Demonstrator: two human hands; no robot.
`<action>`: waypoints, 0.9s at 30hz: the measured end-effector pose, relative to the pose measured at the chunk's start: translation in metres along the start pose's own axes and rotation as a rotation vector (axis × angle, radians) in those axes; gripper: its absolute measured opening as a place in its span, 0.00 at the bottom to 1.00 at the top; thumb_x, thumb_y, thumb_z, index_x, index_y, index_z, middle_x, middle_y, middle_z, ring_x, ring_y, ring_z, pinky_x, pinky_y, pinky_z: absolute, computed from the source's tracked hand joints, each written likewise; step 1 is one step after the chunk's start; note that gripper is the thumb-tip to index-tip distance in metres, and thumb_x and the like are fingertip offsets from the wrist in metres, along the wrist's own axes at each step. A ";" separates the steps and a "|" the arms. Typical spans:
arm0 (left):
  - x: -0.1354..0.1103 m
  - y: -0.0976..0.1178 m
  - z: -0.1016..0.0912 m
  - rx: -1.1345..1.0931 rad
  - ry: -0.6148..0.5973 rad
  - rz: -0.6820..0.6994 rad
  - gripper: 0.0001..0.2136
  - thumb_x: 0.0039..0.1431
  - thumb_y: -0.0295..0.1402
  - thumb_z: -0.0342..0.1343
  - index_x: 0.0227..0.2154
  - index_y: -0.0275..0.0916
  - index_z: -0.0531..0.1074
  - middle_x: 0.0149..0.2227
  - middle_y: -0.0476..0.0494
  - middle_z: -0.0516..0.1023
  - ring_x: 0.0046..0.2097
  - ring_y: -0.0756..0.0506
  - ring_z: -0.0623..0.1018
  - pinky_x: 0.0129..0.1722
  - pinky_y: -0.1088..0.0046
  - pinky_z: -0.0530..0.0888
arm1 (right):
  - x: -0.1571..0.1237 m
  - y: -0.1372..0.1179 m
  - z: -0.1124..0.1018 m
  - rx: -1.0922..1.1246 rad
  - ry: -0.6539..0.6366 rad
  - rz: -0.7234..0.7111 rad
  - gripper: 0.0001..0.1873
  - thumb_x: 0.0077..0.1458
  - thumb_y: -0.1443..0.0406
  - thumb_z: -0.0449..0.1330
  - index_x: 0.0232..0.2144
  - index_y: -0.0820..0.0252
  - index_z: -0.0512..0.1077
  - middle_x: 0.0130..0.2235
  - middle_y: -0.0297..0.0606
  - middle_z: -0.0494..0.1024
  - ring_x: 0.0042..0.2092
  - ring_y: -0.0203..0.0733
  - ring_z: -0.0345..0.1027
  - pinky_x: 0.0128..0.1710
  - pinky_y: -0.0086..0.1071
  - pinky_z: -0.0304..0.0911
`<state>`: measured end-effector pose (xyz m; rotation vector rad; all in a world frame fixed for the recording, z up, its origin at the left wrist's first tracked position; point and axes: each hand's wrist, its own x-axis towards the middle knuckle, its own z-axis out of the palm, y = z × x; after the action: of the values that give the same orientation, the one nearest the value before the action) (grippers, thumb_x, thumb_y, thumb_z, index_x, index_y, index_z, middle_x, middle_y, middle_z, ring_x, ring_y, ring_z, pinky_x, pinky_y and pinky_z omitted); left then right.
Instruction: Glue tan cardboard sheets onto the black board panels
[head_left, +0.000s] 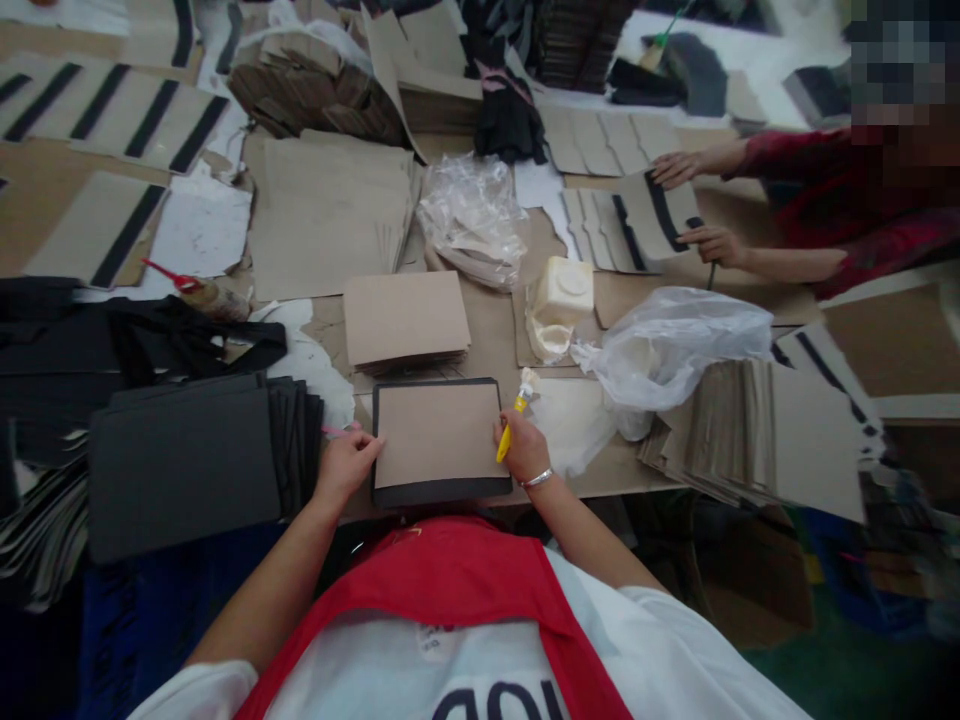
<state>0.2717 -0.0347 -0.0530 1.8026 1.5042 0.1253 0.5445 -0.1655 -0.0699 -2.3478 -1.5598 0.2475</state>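
Observation:
A brown cardboard sheet (439, 432) lies on a black backing piece whose dark border shows around it, at the table's near edge. My left hand (346, 465) presses its fingers on the sheet's left edge; a thin pink object shows just beside the fingers. My right hand (521, 447) rests at the sheet's right edge, closed around a yellow-handled glue brush (516, 415) with its pale bristles pointing up and away. A silver bracelet sits on that wrist.
A stack of black pieces (187, 455) lies to the left, and a stack of brown cardboard (405, 318) just beyond the sheet. A white glue jug (562, 298) and plastic bags (671, 345) stand right. Another person's hands (709, 243) work on cardboard at far right.

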 end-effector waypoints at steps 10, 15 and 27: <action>0.007 0.012 -0.018 0.241 -0.126 0.040 0.11 0.54 0.38 0.52 0.25 0.36 0.74 0.27 0.44 0.76 0.30 0.48 0.72 0.32 0.73 0.65 | 0.004 -0.003 0.007 -0.139 0.049 -0.091 0.14 0.56 0.61 0.48 0.37 0.63 0.70 0.26 0.41 0.70 0.28 0.40 0.62 0.26 0.30 0.52; 0.005 0.011 -0.017 0.245 -0.137 0.069 0.11 0.55 0.37 0.52 0.25 0.35 0.74 0.26 0.44 0.75 0.31 0.48 0.72 0.34 0.73 0.65 | 0.003 -0.006 0.006 -0.216 0.059 -0.133 0.14 0.57 0.62 0.48 0.37 0.64 0.70 0.26 0.41 0.70 0.28 0.39 0.61 0.27 0.30 0.50; -0.010 0.018 0.000 0.546 -0.011 0.740 0.17 0.58 0.25 0.47 0.50 0.42 0.67 0.54 0.38 0.68 0.55 0.42 0.65 0.51 0.62 0.65 | 0.025 -0.020 -0.066 0.136 0.208 -0.063 0.25 0.60 0.53 0.45 0.51 0.63 0.64 0.33 0.42 0.76 0.26 0.37 0.68 0.26 0.29 0.58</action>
<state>0.2830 -0.0436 -0.0385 2.7281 0.8280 0.0641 0.5577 -0.1461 -0.0002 -2.1417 -1.4662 0.0881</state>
